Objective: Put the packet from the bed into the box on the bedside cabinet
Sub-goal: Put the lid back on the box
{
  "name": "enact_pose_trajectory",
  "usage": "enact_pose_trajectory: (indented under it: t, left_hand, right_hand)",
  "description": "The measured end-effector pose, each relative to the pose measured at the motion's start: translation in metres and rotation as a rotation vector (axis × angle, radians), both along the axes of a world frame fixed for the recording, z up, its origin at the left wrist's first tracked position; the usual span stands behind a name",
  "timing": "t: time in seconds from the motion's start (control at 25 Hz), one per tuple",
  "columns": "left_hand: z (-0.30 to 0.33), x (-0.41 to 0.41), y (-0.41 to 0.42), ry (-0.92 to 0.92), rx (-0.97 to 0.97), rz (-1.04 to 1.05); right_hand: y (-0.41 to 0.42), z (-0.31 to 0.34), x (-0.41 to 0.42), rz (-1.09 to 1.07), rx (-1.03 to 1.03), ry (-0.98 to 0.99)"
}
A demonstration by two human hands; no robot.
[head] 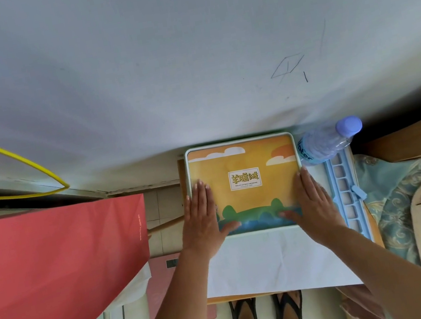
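Observation:
The packet (251, 208) is flat and orange, printed with clouds, green trees and blue water, and carries a white label with yellow characters. It lies level inside a pale rim (187, 169) that seems to be the box, on the bedside cabinet against the wall. My left hand (200, 217) presses flat along its left edge with the thumb on the front. On the right edge my right hand (313, 200) does the same. A white sheet or flap (272, 261) spreads out just in front of the packet.
A water bottle (327, 144) lies at the packet's back right, above a light blue compartment tray (347, 191). A red paper bag (54, 271) stands at left. The bed's patterned quilt (396, 197) is at right. My sandalled feet (268, 318) stand below.

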State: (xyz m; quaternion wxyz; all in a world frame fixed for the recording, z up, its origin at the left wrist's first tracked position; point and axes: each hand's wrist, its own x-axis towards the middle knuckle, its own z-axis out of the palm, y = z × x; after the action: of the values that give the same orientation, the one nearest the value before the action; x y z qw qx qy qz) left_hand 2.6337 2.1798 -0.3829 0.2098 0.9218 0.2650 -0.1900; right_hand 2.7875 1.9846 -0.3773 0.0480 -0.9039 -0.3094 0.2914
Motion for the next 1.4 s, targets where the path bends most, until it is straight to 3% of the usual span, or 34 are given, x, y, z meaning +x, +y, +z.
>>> enact_pose_trajectory:
  t: [0.12,0.32,0.6,0.8,1.16,1.4]
  left_hand:
    - [0.005,-0.004,0.023,0.107,-0.112,-0.178]
    - [0.011,0.001,0.040,0.239,0.058,-0.364]
    - [0.018,0.013,0.026,0.302,0.155,-0.382]
    - [0.026,0.028,0.046,0.202,0.186,-0.297]
    - [0.008,0.052,0.072,0.261,0.210,-0.328]
    - [0.012,0.055,0.068,0.293,0.193,-0.308]
  right_hand:
    - [-0.012,0.003,0.019,0.159,-0.094,0.057]
    - [-0.012,0.010,0.035,0.299,-0.221,0.019]
    - [0.002,0.025,0.032,0.349,-0.363,-0.048]
    - [0.032,0.030,0.039,0.271,-0.175,-0.071]
    - [0.068,0.011,0.066,0.301,-0.301,-0.038]
    - [0.073,0.006,0.065,0.244,-0.265,0.001]
